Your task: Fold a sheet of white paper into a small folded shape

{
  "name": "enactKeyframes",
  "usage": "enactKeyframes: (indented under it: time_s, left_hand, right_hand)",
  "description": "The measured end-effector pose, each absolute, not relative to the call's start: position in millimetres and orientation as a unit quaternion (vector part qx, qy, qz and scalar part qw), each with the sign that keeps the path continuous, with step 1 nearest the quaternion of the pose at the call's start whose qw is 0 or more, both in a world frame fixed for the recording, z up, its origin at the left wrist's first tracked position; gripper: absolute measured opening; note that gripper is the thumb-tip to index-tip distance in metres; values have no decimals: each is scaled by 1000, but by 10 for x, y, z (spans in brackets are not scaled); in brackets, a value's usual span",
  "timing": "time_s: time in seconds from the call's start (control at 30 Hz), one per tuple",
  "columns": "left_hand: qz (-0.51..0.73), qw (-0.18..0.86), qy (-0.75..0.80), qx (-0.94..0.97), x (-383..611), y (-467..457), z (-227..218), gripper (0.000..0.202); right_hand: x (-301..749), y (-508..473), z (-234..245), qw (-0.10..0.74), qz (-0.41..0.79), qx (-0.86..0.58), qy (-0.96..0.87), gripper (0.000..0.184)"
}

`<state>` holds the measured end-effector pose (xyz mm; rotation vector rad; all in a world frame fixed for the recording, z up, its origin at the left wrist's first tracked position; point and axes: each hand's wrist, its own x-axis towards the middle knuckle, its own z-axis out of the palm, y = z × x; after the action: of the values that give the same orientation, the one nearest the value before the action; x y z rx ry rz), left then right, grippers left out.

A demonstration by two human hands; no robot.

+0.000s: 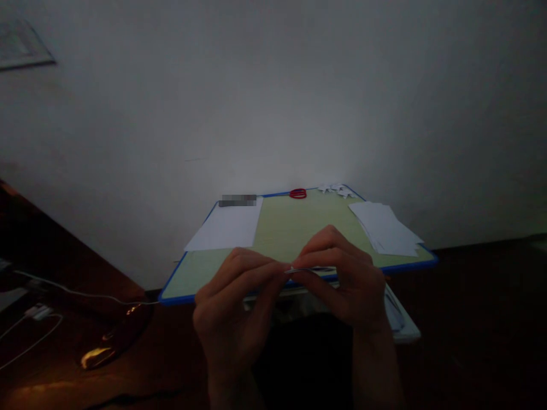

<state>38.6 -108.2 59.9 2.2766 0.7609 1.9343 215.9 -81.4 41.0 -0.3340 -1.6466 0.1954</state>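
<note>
With left hand (235, 299), pinching a thin white piece (290, 271), apparently paper, between thumb and fingertips. With right hand (348, 279), pinching the same piece, thumb below and fingers above, bringing the fingertips of both hands almost together. Holding it nearly edge-on, seen against the middle of the near edge of the green, blue-rimmed tabletop (294, 219); cannot tell from this angle how it is folded, if at all.

Beyond the left hand, can see a white sheet (228, 230) lying along the left edge and reaching toward the far left corner. Across the far end of that sheet, can see a dark grey oblong object (237, 200), too pixelated to identify. At the far edge, just right of its middle, can make out red-handled scissors (293, 194). In the far right corner, can see small pointed white pieces (345, 193) clustered together. Along the right edge, can see a loosely fanned pile of white sheets (387, 228), stretching close to the near right corner. Near the near left corner, can follow a white cable (81, 292). Behind the far edge, can see a grey wall (273, 102).
</note>
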Motion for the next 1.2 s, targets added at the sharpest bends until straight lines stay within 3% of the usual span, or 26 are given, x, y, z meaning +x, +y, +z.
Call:
enactKeyframes:
  time_s: [0.3,0.63,0.97,1.2]
  left_hand:
    - [631,26,272,726,426,-1118,613,25]
    - [647,3,269,713,432,-1112,603,23]
    - [645,22,269,715,439,-1119,606,22]
    - [628,51,209,747,436,-1053,630,26]
  right_hand:
    - [2177,-786,380,679,76,-148,-715,19]
    - [2251,-772,350,722,118,-148,-665,36]
    - [2244,-821,389,723,100,-132,-671,26]
    - [2197,-813,362,681,163,-127,-702,24]
